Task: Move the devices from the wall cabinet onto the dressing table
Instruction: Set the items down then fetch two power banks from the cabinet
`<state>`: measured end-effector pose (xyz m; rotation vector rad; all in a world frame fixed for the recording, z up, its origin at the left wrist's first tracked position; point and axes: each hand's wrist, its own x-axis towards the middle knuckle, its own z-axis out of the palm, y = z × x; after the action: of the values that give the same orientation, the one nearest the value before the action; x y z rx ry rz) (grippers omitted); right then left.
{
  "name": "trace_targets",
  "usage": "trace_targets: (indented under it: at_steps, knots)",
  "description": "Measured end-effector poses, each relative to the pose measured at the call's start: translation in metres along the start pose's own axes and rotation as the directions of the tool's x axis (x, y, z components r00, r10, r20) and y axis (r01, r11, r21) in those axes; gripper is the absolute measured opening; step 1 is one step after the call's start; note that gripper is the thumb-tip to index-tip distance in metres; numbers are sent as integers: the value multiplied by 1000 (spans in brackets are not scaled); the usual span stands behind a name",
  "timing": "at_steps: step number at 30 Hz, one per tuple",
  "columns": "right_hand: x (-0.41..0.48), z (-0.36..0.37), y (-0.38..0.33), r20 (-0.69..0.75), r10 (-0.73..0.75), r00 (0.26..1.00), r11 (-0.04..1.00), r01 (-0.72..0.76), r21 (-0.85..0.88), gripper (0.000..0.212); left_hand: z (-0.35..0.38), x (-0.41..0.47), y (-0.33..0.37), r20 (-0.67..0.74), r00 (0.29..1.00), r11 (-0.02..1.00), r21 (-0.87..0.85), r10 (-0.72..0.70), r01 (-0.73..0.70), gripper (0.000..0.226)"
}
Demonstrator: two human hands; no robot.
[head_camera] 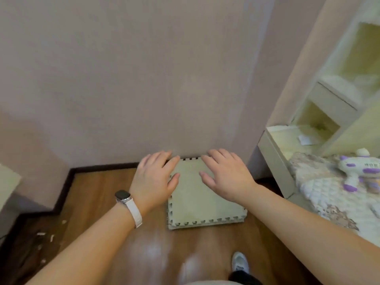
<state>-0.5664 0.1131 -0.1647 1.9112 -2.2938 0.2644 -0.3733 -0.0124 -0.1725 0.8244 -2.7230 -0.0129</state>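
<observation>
Both arms reach forward over the wooden floor [98, 194]. The left hand [153, 177] and the right hand [226, 173] are empty, with fingers spread, above a stack of pale foam mats [203, 204] against the wall [131, 79]. The left wrist carries a watch [122, 196]. At right stand pale shelves [333, 103] and a bed [324, 194] with a plush toy [357, 171].

A stack of foam mats [205, 202] sits on the floor [107, 202] right up against the wall [133, 79], with a bed [329, 194] off to the right, a plush toy [357, 171] on it, and shelves [333, 103] behind that.
</observation>
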Motion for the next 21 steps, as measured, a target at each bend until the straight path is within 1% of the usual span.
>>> trace_targets:
  at_steps: [5, 8, 12, 15, 18, 21]
  knots:
    - [55, 9, -56, -10, -225, 974, 973, 225, 47, 47, -16, -36, -52, -39, 982, 982, 32, -186, 187, 46]
    - [90, 17, -75, -31, -342, 939, 935, 343, 87, 47, -15, -43, -76, -59, 958, 958, 44, -281, 284, 46]
    - [140, 35, -91, -33, -466, 884, 871, 465, 159, 47, -15, -40, -102, -78, 918, 917, 65, -388, 393, 43]
    - [180, 45, -104, -43, -543, 839, 816, 539, 207, 47, -22, -32, -117, -83, 872, 864, 116, -483, 490, 43]
    - [221, 49, -119, -95, -617, 781, 744, 619, 254, 47, -33, -21, -133, -83, 821, 796, 207, -565, 569, 45]
    - [253, 51, -138, -157, -667, 728, 670, 679, 301, 47, -48, -19, -146, -118, 769, 723, 276, -628, 633, 45]
